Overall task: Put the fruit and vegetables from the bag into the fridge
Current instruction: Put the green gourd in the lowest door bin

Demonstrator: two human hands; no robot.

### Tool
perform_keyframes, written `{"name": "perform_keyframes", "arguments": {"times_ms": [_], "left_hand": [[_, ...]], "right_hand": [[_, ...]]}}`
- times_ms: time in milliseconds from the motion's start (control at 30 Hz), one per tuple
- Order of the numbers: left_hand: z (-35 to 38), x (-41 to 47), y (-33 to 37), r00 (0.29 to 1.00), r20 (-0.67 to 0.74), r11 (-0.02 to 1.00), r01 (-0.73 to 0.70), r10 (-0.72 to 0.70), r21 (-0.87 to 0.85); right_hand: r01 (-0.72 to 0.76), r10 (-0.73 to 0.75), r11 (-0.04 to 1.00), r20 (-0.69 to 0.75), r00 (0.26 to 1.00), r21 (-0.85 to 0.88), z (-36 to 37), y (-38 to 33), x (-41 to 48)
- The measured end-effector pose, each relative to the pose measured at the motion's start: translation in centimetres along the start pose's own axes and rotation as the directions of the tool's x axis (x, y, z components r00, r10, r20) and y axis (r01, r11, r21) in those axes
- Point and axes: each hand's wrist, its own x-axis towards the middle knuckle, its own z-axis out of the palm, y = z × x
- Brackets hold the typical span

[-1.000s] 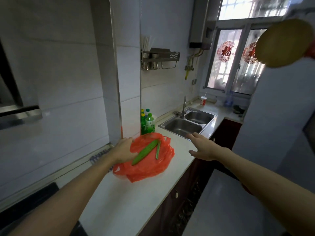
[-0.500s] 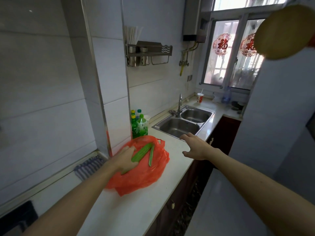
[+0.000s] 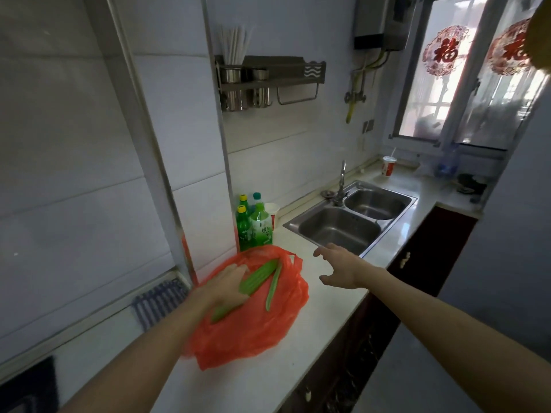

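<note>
Two hands reach over a red plastic bag (image 3: 253,332) on a white kitchen counter (image 3: 232,389).
The left hand (image 3: 228,283) curls its fingers round a thick ridged green vegetable (image 3: 259,275) lying on the bag beside a thin green pod (image 3: 273,286). The right hand (image 3: 340,268) hovers spread and empty over bare counter between the bag and the steel sink (image 3: 337,231). The bag reaches the counter's front edge, with green bottles (image 3: 256,228) just behind it at the tiled wall.

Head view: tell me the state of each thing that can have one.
left hand, gripping the wide green vegetable
right hand, open, holding nothing
red bag, slumped on the counter
thin green vegetable, lying loose on the red bag
green bottles, upright, capped
tap, no water running
</note>
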Motion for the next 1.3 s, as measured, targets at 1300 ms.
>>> {"name": "perform_keyframes", "arguments": {"times_ms": [1300], "left_hand": [[10.8, 14.6, -9.9, 0.982, 0.055, 0.981, 0.185, -0.182, -0.061]], "right_hand": [[0.372, -0.371, 0.925, 0.390, 0.843, 0.077, 16.6, 2.6, 20.6]]}}
